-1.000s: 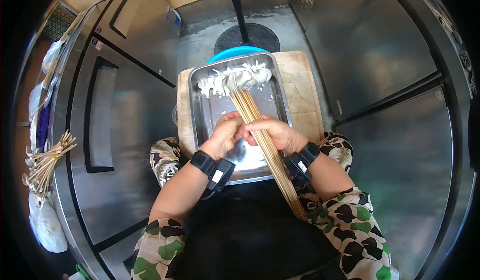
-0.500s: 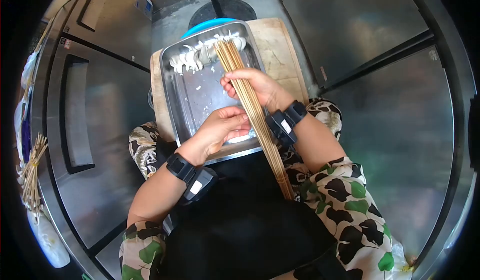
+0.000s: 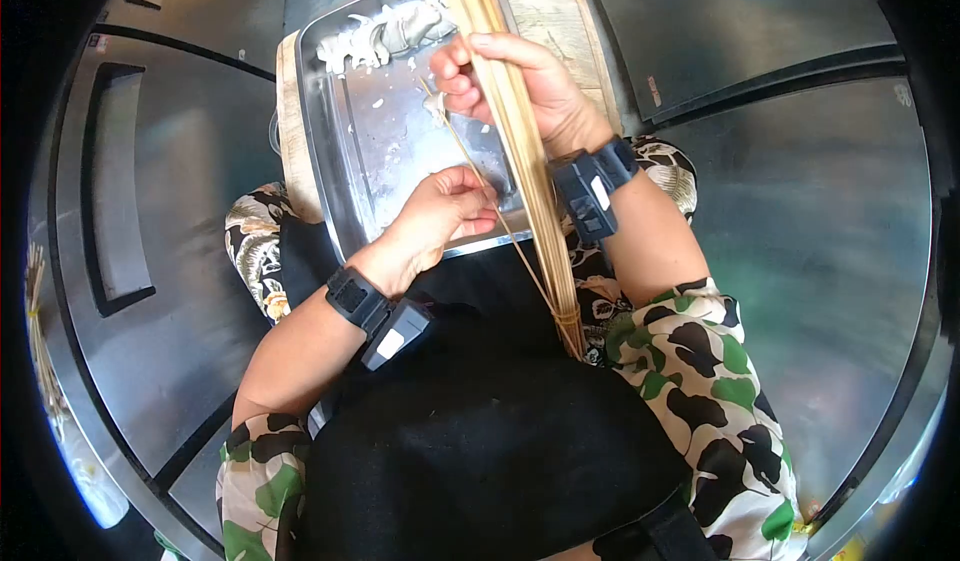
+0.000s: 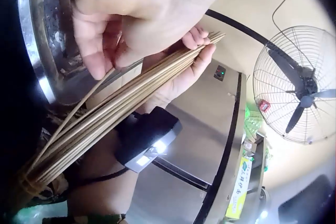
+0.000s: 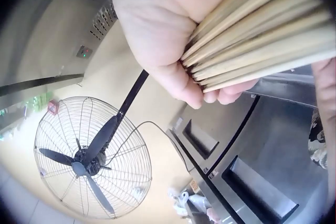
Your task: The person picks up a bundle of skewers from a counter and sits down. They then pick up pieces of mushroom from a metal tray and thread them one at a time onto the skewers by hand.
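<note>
Our right grip (image 3: 542,89) holds a straight bundle of tan wooden skewers (image 3: 520,151); at its seven o'clock, our left grip (image 3: 442,211) pinches one slender tan skewer (image 3: 464,148).

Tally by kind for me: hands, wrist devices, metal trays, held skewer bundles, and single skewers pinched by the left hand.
Hands (left hand, right hand): 2
Wrist devices: 2
Metal tray: 1
Held skewer bundle: 1
Pinched skewer: 1
Total: 7
</note>
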`<control>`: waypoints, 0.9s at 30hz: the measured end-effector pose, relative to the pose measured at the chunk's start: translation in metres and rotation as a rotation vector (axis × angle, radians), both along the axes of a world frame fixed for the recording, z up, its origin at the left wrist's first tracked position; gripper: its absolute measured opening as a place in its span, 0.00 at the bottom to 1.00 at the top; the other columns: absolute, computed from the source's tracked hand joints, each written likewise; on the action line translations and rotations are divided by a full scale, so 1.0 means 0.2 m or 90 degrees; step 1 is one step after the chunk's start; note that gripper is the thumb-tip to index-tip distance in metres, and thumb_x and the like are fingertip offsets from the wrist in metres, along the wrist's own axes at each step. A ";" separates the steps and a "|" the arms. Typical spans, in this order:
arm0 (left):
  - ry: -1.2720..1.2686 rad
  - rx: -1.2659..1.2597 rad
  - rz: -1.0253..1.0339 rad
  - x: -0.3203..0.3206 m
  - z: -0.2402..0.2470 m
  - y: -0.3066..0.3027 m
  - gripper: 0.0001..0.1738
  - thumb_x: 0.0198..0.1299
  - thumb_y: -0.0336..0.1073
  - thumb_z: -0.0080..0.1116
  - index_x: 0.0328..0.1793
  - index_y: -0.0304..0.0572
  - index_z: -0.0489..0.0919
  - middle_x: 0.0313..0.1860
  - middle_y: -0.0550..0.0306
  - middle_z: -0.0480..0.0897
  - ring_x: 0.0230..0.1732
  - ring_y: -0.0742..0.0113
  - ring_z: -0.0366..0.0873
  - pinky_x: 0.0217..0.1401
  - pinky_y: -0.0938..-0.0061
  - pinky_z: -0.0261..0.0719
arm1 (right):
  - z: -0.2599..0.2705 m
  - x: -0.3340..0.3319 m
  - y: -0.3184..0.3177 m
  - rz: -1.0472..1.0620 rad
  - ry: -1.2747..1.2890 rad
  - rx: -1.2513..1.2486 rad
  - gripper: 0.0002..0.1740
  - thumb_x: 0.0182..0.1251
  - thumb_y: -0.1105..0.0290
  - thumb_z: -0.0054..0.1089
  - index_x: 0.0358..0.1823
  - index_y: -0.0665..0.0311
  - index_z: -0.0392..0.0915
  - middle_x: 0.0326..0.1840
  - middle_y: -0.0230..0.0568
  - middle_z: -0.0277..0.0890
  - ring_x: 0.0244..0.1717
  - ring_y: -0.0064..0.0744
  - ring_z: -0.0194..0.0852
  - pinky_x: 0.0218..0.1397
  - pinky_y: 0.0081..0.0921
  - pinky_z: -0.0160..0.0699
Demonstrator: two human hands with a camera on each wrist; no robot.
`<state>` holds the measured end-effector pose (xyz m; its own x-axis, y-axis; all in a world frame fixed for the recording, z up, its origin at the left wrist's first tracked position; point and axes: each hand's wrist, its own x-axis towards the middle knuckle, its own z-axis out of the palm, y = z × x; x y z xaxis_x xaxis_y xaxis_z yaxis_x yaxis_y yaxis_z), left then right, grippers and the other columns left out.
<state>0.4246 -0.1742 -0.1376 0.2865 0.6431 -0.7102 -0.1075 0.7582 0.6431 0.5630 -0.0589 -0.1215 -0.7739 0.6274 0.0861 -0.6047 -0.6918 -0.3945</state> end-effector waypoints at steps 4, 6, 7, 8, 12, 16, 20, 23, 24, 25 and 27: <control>-0.005 -0.002 0.007 0.00 0.02 -0.02 0.04 0.59 0.28 0.53 0.41 0.42 0.73 0.36 0.61 0.79 0.37 0.73 0.77 0.43 0.79 0.78 | 0.03 0.00 -0.02 -0.021 -0.233 0.064 0.09 0.60 0.67 0.55 0.34 0.66 0.71 0.32 0.36 0.69 0.27 0.20 0.64 0.32 0.16 0.69; -0.018 0.018 0.014 0.00 0.01 0.01 0.04 0.58 0.28 0.55 0.39 0.41 0.73 0.35 0.59 0.79 0.34 0.72 0.78 0.39 0.80 0.79 | 0.01 -0.03 -0.02 -0.039 -0.328 0.076 0.08 0.59 0.67 0.56 0.34 0.65 0.72 0.29 0.33 0.70 0.26 0.19 0.66 0.30 0.16 0.70; -0.016 0.027 0.008 0.00 0.00 0.02 0.04 0.58 0.28 0.55 0.39 0.41 0.73 0.35 0.59 0.79 0.34 0.72 0.78 0.38 0.80 0.79 | 0.00 -0.03 -0.02 -0.044 -0.352 0.076 0.08 0.58 0.67 0.57 0.34 0.65 0.72 0.28 0.32 0.71 0.25 0.19 0.68 0.30 0.15 0.70; -0.014 0.036 0.003 0.01 -0.01 0.03 0.05 0.58 0.28 0.56 0.39 0.41 0.73 0.35 0.59 0.79 0.33 0.72 0.78 0.38 0.81 0.79 | -0.01 -0.02 -0.01 -0.051 -0.377 0.075 0.09 0.57 0.68 0.57 0.34 0.64 0.73 0.28 0.31 0.72 0.24 0.19 0.69 0.29 0.15 0.70; 0.021 0.023 -0.019 0.02 -0.01 0.06 0.04 0.58 0.29 0.56 0.38 0.42 0.75 0.32 0.62 0.78 0.30 0.76 0.75 0.37 0.82 0.78 | -0.08 0.02 0.04 -0.089 -0.398 0.063 0.09 0.56 0.69 0.58 0.35 0.66 0.73 0.28 0.33 0.73 0.25 0.20 0.71 0.28 0.15 0.71; -0.008 0.007 0.006 0.01 -0.03 0.08 0.05 0.57 0.31 0.58 0.35 0.40 0.74 0.28 0.62 0.76 0.27 0.75 0.73 0.33 0.83 0.77 | -0.04 0.07 0.06 -0.135 -0.463 0.034 0.07 0.55 0.70 0.58 0.33 0.65 0.74 0.23 0.32 0.73 0.23 0.20 0.70 0.26 0.16 0.71; -0.043 -0.024 -0.018 0.03 -0.08 0.10 0.05 0.56 0.30 0.56 0.39 0.43 0.74 0.35 0.61 0.76 0.34 0.73 0.74 0.41 0.79 0.77 | -0.03 0.08 0.06 -0.092 -0.477 0.006 0.09 0.56 0.73 0.58 0.38 0.66 0.75 0.27 0.32 0.76 0.26 0.20 0.73 0.29 0.17 0.74; -0.046 -0.031 -0.056 0.02 -0.09 0.10 0.09 0.57 0.33 0.56 0.43 0.43 0.72 0.35 0.60 0.76 0.34 0.73 0.75 0.41 0.79 0.77 | -0.04 0.02 0.02 -0.090 -0.480 -0.008 0.10 0.55 0.73 0.58 0.40 0.67 0.75 0.28 0.32 0.76 0.27 0.21 0.74 0.30 0.17 0.74; -0.036 -0.037 -0.077 0.00 -0.06 0.12 0.09 0.58 0.34 0.57 0.43 0.42 0.72 0.35 0.60 0.76 0.34 0.73 0.75 0.41 0.79 0.77 | -0.07 0.01 0.02 -0.088 -0.481 -0.007 0.11 0.55 0.73 0.58 0.40 0.67 0.75 0.28 0.32 0.76 0.27 0.21 0.74 0.30 0.17 0.74; -0.015 -0.053 -0.097 -0.02 -0.01 0.13 0.10 0.60 0.37 0.56 0.44 0.43 0.74 0.35 0.61 0.77 0.33 0.74 0.75 0.40 0.80 0.77 | -0.10 0.00 0.02 -0.089 -0.483 -0.006 0.11 0.55 0.73 0.58 0.40 0.66 0.75 0.29 0.33 0.76 0.27 0.21 0.74 0.31 0.18 0.74; 0.026 -0.028 -0.105 -0.13 0.05 0.21 0.10 0.60 0.39 0.55 0.44 0.44 0.75 0.34 0.61 0.77 0.34 0.75 0.75 0.39 0.80 0.77 | -0.12 -0.02 0.01 -0.101 -0.497 -0.012 0.11 0.55 0.73 0.59 0.41 0.66 0.74 0.28 0.34 0.76 0.26 0.23 0.74 0.29 0.20 0.75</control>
<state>0.3995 -0.1315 -0.1286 0.3556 0.5578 -0.7499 0.0458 0.7910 0.6101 0.5597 -0.0562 -0.1458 -0.5080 0.7307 -0.4561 -0.2507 -0.6320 -0.7333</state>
